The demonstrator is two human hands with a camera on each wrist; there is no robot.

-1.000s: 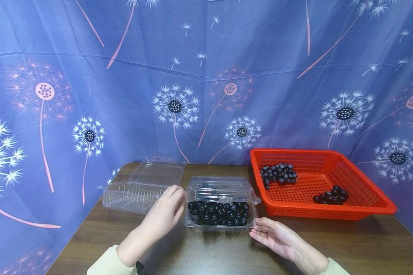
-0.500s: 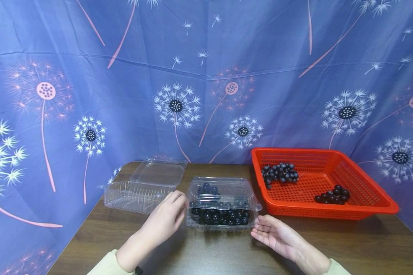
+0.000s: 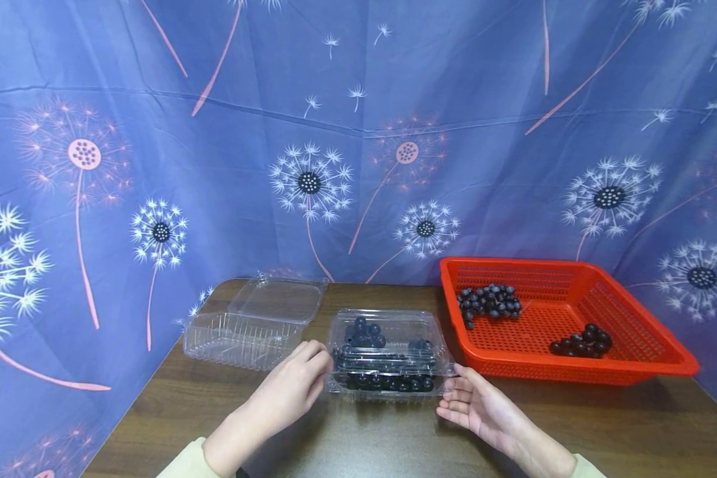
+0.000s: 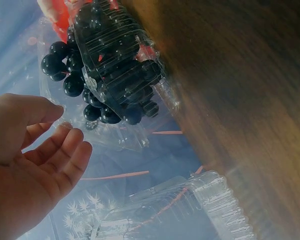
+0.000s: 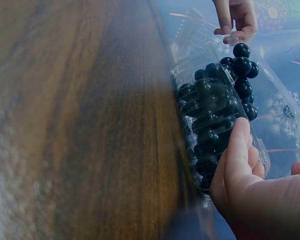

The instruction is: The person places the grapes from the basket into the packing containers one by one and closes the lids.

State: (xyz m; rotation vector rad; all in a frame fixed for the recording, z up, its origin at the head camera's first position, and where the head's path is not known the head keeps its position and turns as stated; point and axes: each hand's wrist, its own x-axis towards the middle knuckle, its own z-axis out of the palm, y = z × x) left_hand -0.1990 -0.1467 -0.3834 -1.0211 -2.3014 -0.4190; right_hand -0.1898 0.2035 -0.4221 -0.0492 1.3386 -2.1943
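A clear plastic clamshell box (image 3: 388,384) full of dark grapes (image 5: 205,110) stands mid-table in the head view. Its hinged lid (image 3: 415,322) is tipped forward over the fruit, its front edge still above the base's rim. At the left front corner of the lid, my left hand (image 3: 295,378) pinches the edge between thumb and fingers; the left wrist view has this hand (image 4: 45,150) beside the grapes. My right hand (image 3: 480,408) lies along the box's right end, fingers fairly straight, fingertips at the lid corner and side. The right wrist view shows its fingers (image 5: 237,150) against the wall.
A second clear clamshell box (image 3: 239,342) stands with its lid up at the back left. In the red basket (image 3: 550,368) on the right lie two bunches of grapes (image 3: 490,302). A blue dandelion-print cloth (image 3: 358,166) hangs behind the wooden table (image 3: 358,438).
The lid has swung forward and down over the grapes, with the left hand moving slightly down at its corner. The right hand's upper fingertip has risen to the lid's right corner.
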